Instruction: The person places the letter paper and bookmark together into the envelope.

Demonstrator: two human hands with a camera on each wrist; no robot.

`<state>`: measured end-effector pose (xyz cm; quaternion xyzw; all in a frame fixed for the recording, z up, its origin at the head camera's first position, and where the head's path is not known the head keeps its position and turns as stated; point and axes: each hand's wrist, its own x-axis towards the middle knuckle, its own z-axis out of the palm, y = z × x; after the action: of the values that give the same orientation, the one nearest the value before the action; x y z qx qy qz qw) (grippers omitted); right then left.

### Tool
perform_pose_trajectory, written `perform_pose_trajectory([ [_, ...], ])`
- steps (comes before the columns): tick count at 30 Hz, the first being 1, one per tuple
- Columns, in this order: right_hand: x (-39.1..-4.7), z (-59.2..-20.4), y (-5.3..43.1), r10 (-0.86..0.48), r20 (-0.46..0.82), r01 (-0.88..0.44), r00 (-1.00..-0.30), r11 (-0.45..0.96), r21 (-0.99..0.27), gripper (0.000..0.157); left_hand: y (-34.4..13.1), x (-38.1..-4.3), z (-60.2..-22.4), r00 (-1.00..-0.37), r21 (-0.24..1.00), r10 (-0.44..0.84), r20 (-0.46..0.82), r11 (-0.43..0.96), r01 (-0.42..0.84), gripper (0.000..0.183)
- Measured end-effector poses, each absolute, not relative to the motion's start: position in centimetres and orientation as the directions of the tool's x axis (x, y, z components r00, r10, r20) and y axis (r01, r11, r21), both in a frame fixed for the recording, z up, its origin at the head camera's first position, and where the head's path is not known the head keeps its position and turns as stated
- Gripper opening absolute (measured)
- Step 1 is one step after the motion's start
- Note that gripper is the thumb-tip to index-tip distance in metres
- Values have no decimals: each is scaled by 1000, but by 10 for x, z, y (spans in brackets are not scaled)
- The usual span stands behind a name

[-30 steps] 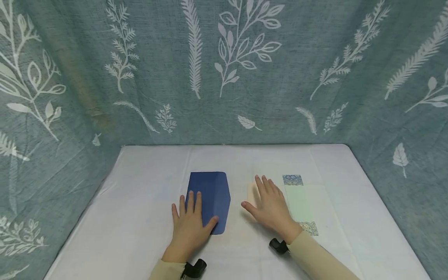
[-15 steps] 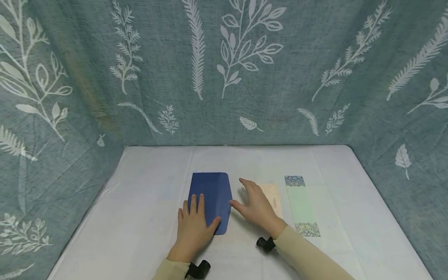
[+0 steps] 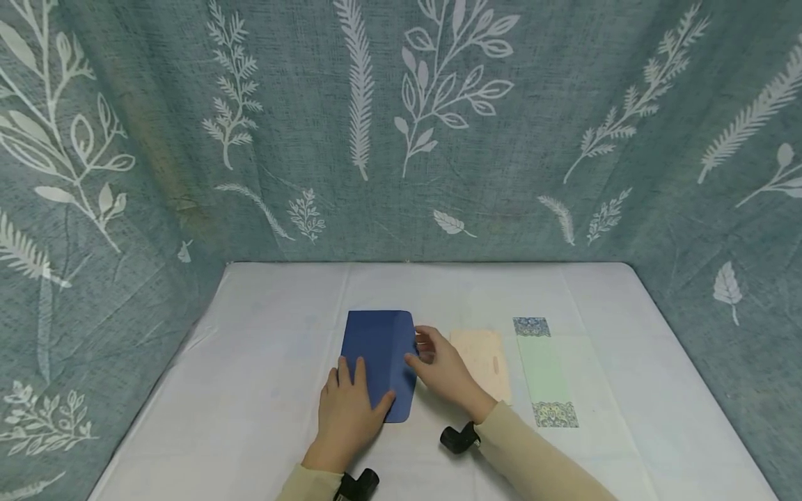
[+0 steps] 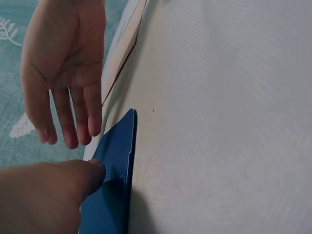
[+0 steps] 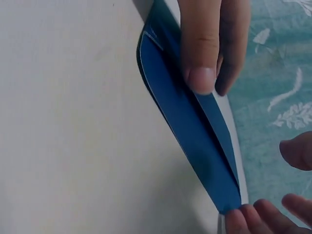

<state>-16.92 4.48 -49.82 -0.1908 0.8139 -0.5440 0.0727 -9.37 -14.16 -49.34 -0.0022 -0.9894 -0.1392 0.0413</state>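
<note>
We've got the L hand (image 3: 351, 414) laid on the lower L part of the envelope (image 3: 379, 337), fingers pointing away from us & slightly spread, thumb stuck out to the R w/ its tip on the blue. Fingers are straight: it presses, w/ nothing clasped. R hand (image 3: 446, 369) reaches in to the envelope's R edge, fingers loosely bent, thumb nearer us & apart from them. We'd call it released, w/ a visible gap btwn thumb & fingers; can't tell for sure if its tips touch the edge. In the R wrist view we see a narrow dark slit btwn the envelope's layers.

Envelope lies on the white table (image 3: 282, 348), a bit L of ctr. To its R is the card (image 3: 481, 358), partly behind the R hand; next, further R, comes the green strip (image 3: 544, 369), patterned band at each end. Beige sleeves (image 3: 539, 456) come in from the bottom, R one on more of a slant, w/ blk cams (image 3: 460, 438) at both wrists. Behind hangs a curtain (image 3: 282, 104) w/ white leaf prints.
</note>
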Motion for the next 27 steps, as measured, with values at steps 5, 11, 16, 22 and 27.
perform_pose_trajectory([
  [5, -169, -505, 38, -417, 74, -223, -906, 323, -920, 58, -142, -93, -492, -998, 229, 3, 64, 973, 18, 82],
  [11, -168, -506, 33, -432, 76, -230, -899, 316, -921, 54, -141, -93, -495, -998, 232, -7, 67, 973, 9, 82],
  [16, -168, -511, 31, -434, 71, -228, -898, 322, -919, 51, -139, -94, -498, -993, 219, -8, 121, 976, 19, 78],
  [22, -168, -515, 30, -432, 85, -238, -898, 313, -919, 47, -136, -96, -500, -982, 187, 1, 191, 982, 38, 72],
  [27, -169, -516, 29, -438, 81, -239, -895, 319, -917, 46, -136, -99, -501, -985, 187, -2, 175, 982, 31, 71],
])
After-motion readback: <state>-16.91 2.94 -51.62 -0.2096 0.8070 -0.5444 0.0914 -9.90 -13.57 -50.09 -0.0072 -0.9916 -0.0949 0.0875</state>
